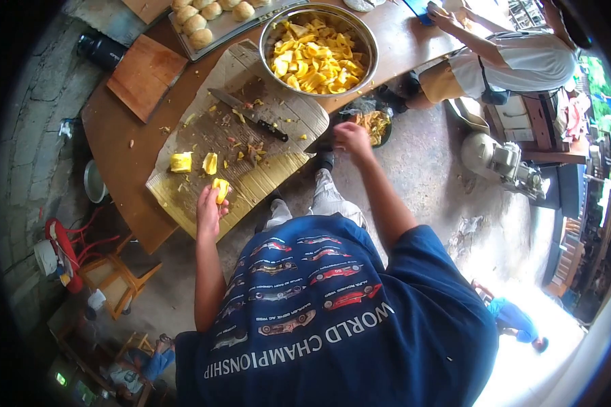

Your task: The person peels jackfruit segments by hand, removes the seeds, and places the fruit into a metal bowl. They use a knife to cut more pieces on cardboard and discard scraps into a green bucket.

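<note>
My left hand [211,211] is closed around a yellow jackfruit piece [220,190], at the near edge of a flattened cardboard sheet [286,141]. Two more jackfruit pieces lie on the cardboard just beyond it: a thick chunk [180,162] and a smaller pod [210,163]. My right hand [352,136] hangs past the table edge beside a scrap bin [375,127] holding orange-yellow peelings. Its fingers are curled together, and whatever may be in them is hidden. A black-handled knife [249,115] rests on the cardboard among fruit shreds. Cut yellow strips fill a large steel bowl [371,66].
A tray [218,28] of bread rolls [200,38] and a wooden board [146,76] lie on the brown table [125,156]. A black bottle [100,51] is at the wall. Another person [516,61] works at upper right. Chairs [115,275] stand lower left.
</note>
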{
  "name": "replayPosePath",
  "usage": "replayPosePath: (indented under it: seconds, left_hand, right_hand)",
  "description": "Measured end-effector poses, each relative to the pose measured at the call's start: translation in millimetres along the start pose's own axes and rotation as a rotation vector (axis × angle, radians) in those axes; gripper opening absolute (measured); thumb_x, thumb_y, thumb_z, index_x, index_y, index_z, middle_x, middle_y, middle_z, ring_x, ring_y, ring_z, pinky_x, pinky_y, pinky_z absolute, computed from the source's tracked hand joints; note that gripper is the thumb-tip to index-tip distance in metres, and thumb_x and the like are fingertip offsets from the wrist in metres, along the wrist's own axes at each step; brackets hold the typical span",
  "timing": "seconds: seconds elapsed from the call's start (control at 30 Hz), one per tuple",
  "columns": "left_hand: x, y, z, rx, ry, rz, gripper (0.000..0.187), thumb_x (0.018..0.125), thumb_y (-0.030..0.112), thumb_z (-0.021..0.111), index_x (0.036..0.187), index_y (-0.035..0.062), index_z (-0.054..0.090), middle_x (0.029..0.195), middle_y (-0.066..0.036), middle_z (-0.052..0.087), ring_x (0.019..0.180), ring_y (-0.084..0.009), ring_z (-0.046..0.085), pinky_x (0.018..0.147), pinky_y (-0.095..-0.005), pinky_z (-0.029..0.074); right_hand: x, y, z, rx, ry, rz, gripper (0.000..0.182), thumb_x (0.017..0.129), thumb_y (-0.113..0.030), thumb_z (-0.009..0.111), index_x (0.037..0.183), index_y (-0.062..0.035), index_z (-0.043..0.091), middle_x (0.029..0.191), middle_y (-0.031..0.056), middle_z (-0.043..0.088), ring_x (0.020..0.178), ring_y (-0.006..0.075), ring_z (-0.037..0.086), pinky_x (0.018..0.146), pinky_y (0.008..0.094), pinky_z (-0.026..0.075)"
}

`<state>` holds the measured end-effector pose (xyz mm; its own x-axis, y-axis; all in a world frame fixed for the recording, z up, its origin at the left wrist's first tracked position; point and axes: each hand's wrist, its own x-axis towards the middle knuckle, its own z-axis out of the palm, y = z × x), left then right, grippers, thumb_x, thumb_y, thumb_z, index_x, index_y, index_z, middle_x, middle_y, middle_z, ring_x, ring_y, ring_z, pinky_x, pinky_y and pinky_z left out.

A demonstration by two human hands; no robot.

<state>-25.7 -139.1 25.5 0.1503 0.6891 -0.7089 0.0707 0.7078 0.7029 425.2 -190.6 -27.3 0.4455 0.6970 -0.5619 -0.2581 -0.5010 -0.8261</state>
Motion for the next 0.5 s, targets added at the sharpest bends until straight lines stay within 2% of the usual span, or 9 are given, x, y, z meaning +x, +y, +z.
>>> replayPosePath:
  seconds: [0.17, 0.2, 0.23, 0.27, 0.3, 0.33, 0.4, 0.47, 0.5]
  left_hand:
    - [3, 8, 21, 0.041, -0.004, -0.023, 0.023, 0.106, 0.027, 0.056, 0.123, 0.0134, 0.062, 0.11, -0.002, 0.073, 0.075, -0.0062, 0.058, 0.06, -0.0216, 0.048]
    - [-5, 10, 25, 0.044, 0.007, -0.041, 0.023, 0.106, 0.027, 0.056, 0.123, 0.0134, 0.062, 0.11, -0.002, 0.073, 0.075, -0.0062, 0.058, 0.06, -0.0216, 0.048]
    - [-6, 14, 31, 0.061, 0.01, -0.044, 0.023, 0.106, 0.028, 0.056, 0.123, 0.0137, 0.062, 0.11, -0.002, 0.073, 0.075, -0.0063, 0.058, 0.06, -0.0215, 0.048]
    - [-6, 17, 37, 0.078, 0.014, -0.045, 0.023, 0.106, 0.028, 0.056, 0.123, 0.014, 0.062, 0.11, -0.002, 0.073, 0.075, -0.0063, 0.058, 0.06, -0.0214, 0.048]
    - [-7, 19, 43, 0.081, 0.043, -0.05, 0.023, 0.106, 0.028, 0.056, 0.123, 0.014, 0.062, 0.11, -0.002, 0.073, 0.075, -0.0063, 0.058, 0.06, -0.0214, 0.048]
    - [-8, 22, 47, 0.079, 0.041, -0.042, 0.023, 0.106, 0.028, 0.056, 0.124, 0.0143, 0.062, 0.111, -0.001, 0.073, 0.075, -0.0062, 0.058, 0.06, -0.0213, 0.048]
    - [-9, 26, 49, 0.09, 0.047, -0.039, 0.023, 0.106, 0.027, 0.056, 0.124, 0.0146, 0.062, 0.111, -0.001, 0.073, 0.075, -0.0061, 0.058, 0.06, -0.0212, 0.048]
    - [-6, 22, 47, 0.077, 0.068, -0.018, 0.022, 0.106, 0.027, 0.057, 0.124, 0.0145, 0.062, 0.111, -0.001, 0.073, 0.074, -0.0061, 0.058, 0.06, -0.0211, 0.048]
    - [5, 18, 44, 0.046, 0.063, -0.001, 0.022, 0.106, 0.024, 0.059, 0.126, 0.0138, 0.061, 0.112, -0.001, 0.072, 0.074, -0.0067, 0.058, 0.06, -0.0215, 0.048]
  right_hand:
    - [76, 43, -134, -0.447, 0.304, 0.042, 0.022, 0.091, -0.006, 0.07, 0.11, 0.0044, 0.075, 0.091, 0.0113, 0.074, 0.074, 0.0202, 0.071, 0.063, 0.0359, 0.061]
    - [109, 89, -171, -0.759, 0.304, -0.046, 0.019, 0.089, -0.007, 0.07, 0.106, -0.0011, 0.077, 0.09, 0.0116, 0.075, 0.076, 0.0216, 0.073, 0.068, 0.0368, 0.061]
    - [167, 140, -218, -0.76, 0.291, -0.046, 0.019, 0.089, -0.007, 0.07, 0.106, -0.0011, 0.077, 0.09, 0.0116, 0.075, 0.076, 0.0216, 0.073, 0.068, 0.0368, 0.061]
    - [225, 188, -252, -0.713, 0.23, 0.089, 0.018, 0.089, -0.013, 0.07, 0.102, -0.0059, 0.079, 0.095, 0.0113, 0.078, 0.084, 0.0255, 0.076, 0.076, 0.0372, 0.061]
    - [204, 146, -253, -0.71, 0.201, 0.092, 0.018, 0.089, -0.013, 0.07, 0.102, -0.0059, 0.079, 0.095, 0.0113, 0.078, 0.084, 0.0255, 0.076, 0.076, 0.0372, 0.061]
    - [176, 102, -228, -1.009, 0.372, 0.279, 0.035, 0.085, -0.028, 0.076, 0.11, -0.0045, 0.078, 0.118, 0.0235, 0.074, 0.114, 0.0364, 0.072, 0.099, 0.0439, 0.057]
    - [166, 89, -229, -1.125, 0.351, 0.288, 0.039, 0.086, -0.032, 0.076, 0.11, -0.0017, 0.076, 0.118, 0.0248, 0.074, 0.115, 0.0382, 0.07, 0.099, 0.0443, 0.056]
    - [152, 94, -228, -1.039, 0.43, 0.232, 0.035, 0.087, -0.037, 0.07, 0.098, -0.0045, 0.078, 0.098, 0.0166, 0.078, 0.094, 0.0316, 0.077, 0.083, 0.0389, 0.06]
    - [151, 89, -222, -1.032, 0.428, 0.212, 0.035, 0.087, -0.037, 0.07, 0.098, -0.0045, 0.078, 0.098, 0.0166, 0.078, 0.094, 0.0316, 0.077, 0.083, 0.0389, 0.06]
